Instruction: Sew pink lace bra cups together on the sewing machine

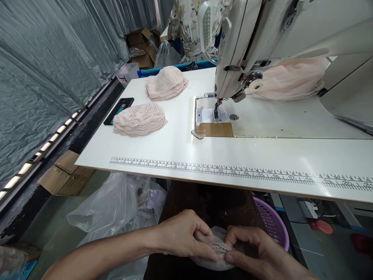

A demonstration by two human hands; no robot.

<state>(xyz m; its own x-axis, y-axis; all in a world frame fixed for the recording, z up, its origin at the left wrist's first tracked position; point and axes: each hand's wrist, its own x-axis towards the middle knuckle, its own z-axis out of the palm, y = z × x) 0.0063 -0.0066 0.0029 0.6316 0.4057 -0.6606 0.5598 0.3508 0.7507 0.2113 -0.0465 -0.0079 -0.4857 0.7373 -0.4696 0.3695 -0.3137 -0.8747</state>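
Below the table's front edge, over the lap, my left hand pinches the left side of a small pale fabric piece. My right hand grips the same piece from the right, thumb and forefinger closed on it. A dark line shows on the fabric between the two thumbs. On the white table lie two stacks of pale pink lace pieces, one further back and one nearer. The sewing machine stands at the right, its presser foot over the metal plate.
A phone lies beside the nearer stack. Pink fabric rests under the machine arm. A purple basket and clear plastic bags are below the table. Cardboard boxes stand left. Behind the table is a person in patterned clothing.
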